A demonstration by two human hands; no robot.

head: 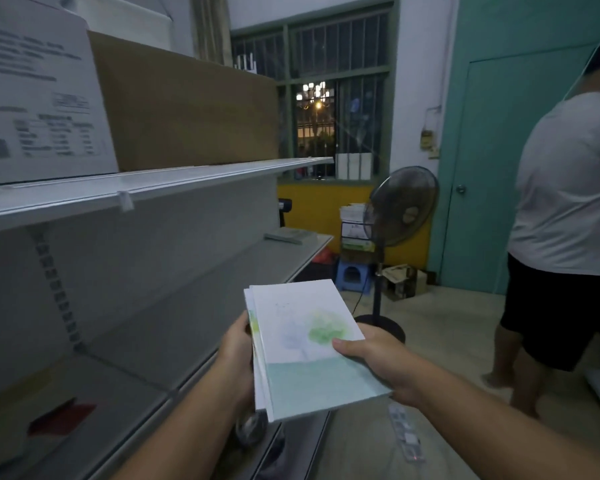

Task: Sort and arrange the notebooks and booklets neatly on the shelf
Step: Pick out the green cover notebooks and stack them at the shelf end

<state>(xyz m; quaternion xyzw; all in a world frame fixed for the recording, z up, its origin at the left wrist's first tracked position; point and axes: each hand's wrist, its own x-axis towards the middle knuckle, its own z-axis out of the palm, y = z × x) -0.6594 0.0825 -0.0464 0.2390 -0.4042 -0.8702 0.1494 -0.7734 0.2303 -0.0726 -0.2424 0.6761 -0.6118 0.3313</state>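
No legible text (box label (39,109) too blurred)

Pale notebook stack (305,348) tilted midair; booklets (286,234) flat on shelf (205,306).

Both hands hold a small stack of notebooks (305,348) in front of a white shelf unit.
- Left hand (236,358) grips the stack's left edge.
- Right hand (378,362) pinches the right edge, thumb on the top cover (pale, a green and blue tree above a teal band).
- Middle shelf board (222,289): a thin pile of booklets (286,234) lies flat at its far end.
- Upper shelf board (153,185): a brown cardboard box (187,105) beside a white box (39,109) with a blurred printed label.
- Lowest board: a red object (63,415), too blurred to identify.
- Beyond: barred window (326,98), standing fan (400,206), blue stool (352,273), teal door (482,168).
- Another person (565,202) in white shirt and dark shorts stands at right.
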